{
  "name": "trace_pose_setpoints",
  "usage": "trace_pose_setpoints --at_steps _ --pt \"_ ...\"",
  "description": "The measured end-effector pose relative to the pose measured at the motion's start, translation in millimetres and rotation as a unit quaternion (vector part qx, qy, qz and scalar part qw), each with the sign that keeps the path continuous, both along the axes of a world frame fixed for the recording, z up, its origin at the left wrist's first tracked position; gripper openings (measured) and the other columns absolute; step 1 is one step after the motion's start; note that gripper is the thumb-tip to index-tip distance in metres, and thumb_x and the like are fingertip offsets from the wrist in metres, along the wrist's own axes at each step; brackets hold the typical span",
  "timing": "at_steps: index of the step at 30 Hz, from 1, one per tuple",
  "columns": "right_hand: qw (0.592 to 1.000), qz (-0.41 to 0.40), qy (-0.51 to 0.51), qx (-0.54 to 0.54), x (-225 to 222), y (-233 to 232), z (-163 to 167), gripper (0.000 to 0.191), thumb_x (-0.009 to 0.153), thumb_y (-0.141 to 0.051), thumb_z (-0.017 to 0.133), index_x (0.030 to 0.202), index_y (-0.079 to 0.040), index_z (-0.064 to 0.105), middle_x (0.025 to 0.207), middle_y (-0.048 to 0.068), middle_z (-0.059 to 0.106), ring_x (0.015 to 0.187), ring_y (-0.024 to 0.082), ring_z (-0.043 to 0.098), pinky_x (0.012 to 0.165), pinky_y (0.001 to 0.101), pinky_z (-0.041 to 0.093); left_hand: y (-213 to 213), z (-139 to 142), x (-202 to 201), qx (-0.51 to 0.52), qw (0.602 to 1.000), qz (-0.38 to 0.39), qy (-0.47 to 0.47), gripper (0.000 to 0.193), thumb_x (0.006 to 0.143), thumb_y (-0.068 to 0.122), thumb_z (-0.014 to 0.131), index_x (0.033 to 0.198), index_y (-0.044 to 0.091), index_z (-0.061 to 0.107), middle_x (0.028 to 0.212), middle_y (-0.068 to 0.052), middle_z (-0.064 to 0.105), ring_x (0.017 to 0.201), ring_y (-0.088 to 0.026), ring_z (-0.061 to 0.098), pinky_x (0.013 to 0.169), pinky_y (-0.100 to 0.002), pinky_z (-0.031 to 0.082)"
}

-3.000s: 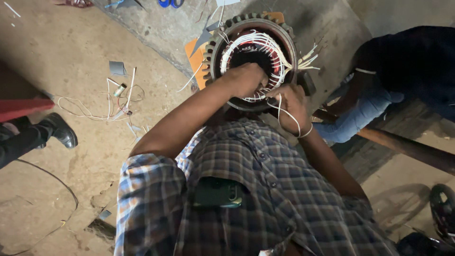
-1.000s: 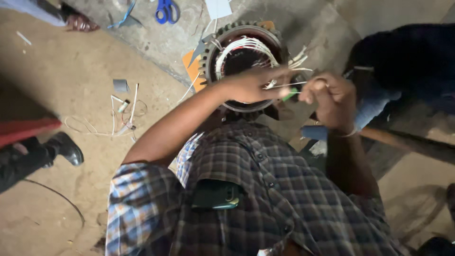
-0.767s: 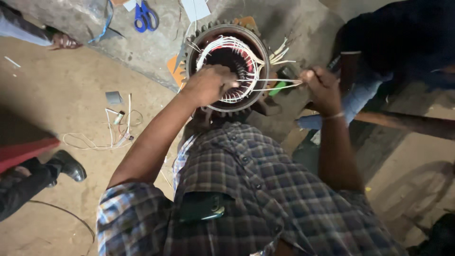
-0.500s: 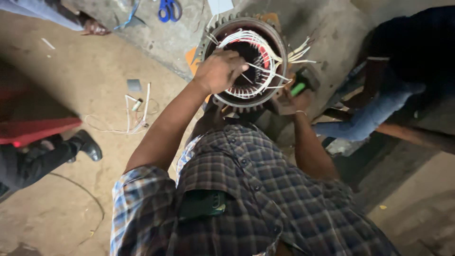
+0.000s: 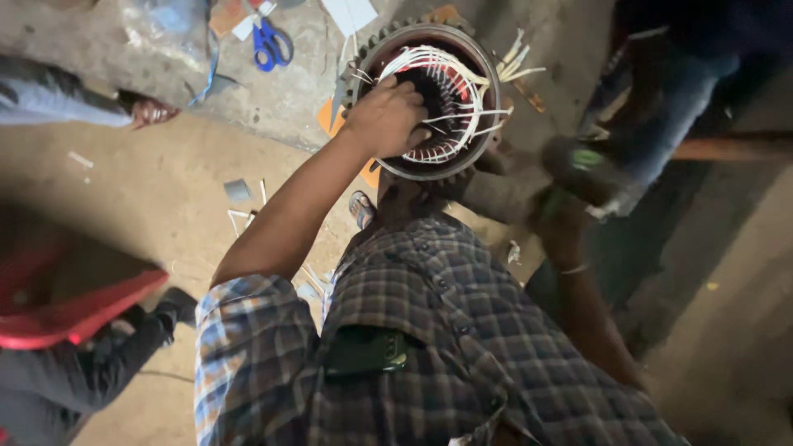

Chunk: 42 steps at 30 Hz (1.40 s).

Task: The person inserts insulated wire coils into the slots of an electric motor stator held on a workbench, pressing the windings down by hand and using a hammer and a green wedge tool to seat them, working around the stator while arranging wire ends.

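to your left the dirt floor (image 5: pixel 124 206) lies open past a red seat (image 5: pixel 74 310). blue-handled scissors (image 5: pixel 271 45) and a white card (image 5: pixel 351 12) sit on the concrete slab (image 5: pixel 273 91). your left hand (image 5: pixel 387 118) is clenched on the white windings of the round motor stator (image 5: pixel 434 103). your right hand (image 5: pixel 570 177), blurred, seems closed on something green.
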State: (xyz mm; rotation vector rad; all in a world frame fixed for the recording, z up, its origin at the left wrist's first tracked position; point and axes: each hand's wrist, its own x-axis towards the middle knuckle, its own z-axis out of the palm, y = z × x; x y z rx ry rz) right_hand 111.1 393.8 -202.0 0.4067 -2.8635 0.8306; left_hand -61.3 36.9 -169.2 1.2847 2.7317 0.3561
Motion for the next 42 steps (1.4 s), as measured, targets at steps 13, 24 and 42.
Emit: trace_pose_setpoints --at_steps 13,24,42 --pt "0.992 -0.085 -0.043 0.081 27.3 -63.6 18.9 0.019 0.105 -0.022 0.054 0.101 -0.006 0.064 0.086 0.014 0.058 0.080 0.030 0.056 0.071 0.0468 0.043 0.3 -5.8 5.8 0.114 0.992 0.048 0.020 0.019 0.086 0.024 0.066 0.074 0.012 0.074 0.087 -0.005 0.069 0.100 -0.025 0.059 0.099 -0.043 0.041" --pt "0.960 -0.130 -0.095 0.229 -8.9 -84.1 12.5 0.028 0.108 -0.030 0.057 0.099 -0.005 0.066 0.074 0.019 0.064 0.061 0.042 0.060 0.058 0.0578 0.042 0.9 -7.8 6.1 0.146 0.986 0.066 0.052 0.017 0.087 0.022 0.065 0.075 0.012 0.072 0.087 -0.006 0.069 0.100 -0.026 0.059 0.097 -0.042 0.042" --pt "0.988 0.074 -0.134 0.033 -93.9 -33.8 129.2 0.026 0.111 -0.032 0.059 0.117 -0.007 0.063 0.082 0.014 0.064 0.073 0.033 0.067 0.064 0.0399 0.048 171.2 -62.0 92.9 0.462 0.780 0.006 -0.421 0.022 0.092 0.020 0.062 0.106 0.005 0.069 0.086 -0.010 0.068 0.084 -0.023 0.066 0.072 -0.040 0.052"
